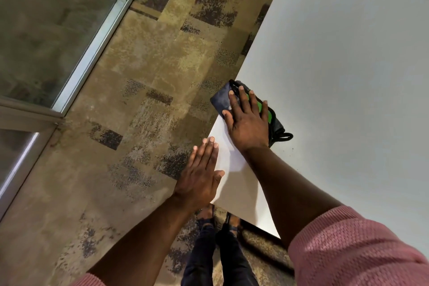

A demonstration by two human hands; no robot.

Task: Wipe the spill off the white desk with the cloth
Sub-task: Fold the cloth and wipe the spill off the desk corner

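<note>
Our right hand (248, 121) presses flat, fingers spread, on the cloth (275, 121) at the white desk (348, 65) edge; our left hand (200, 174) hovers flat, holding nothing

Dark cloth (222, 100) overhanging white desk (348, 76) edge

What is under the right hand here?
The right hand presses flat on a dark cloth with green patches, at the white desk edge. Any spill beneath is covered.

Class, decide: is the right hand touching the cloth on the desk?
Touching. The head view shows the right hand pressed flat on the cloth, fingers spread over it.
</note>
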